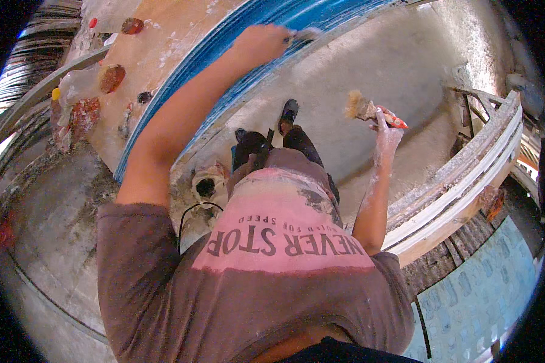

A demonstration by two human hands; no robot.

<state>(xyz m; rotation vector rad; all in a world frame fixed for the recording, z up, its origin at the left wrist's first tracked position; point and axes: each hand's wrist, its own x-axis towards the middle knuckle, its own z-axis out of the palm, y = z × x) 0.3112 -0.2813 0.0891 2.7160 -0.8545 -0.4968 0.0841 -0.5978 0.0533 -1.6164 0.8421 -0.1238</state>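
My left hand is over a long curved panel painted glossy blue, near its far edge. Its fingers are closed around something small with a whitish end, too blurred to name. Off to the right, my right hand is raised above the floor and smeared with white. Between its fingers is a paintbrush with a red and white handle and pale, splayed bristles pointing left. The brush touches nothing but my hand.
A tan board at the far left carries stained containers and a small dark lump. White curved strips stand along the right. A bag-like thing lies by my feet, and a light blue sheet is lower right.
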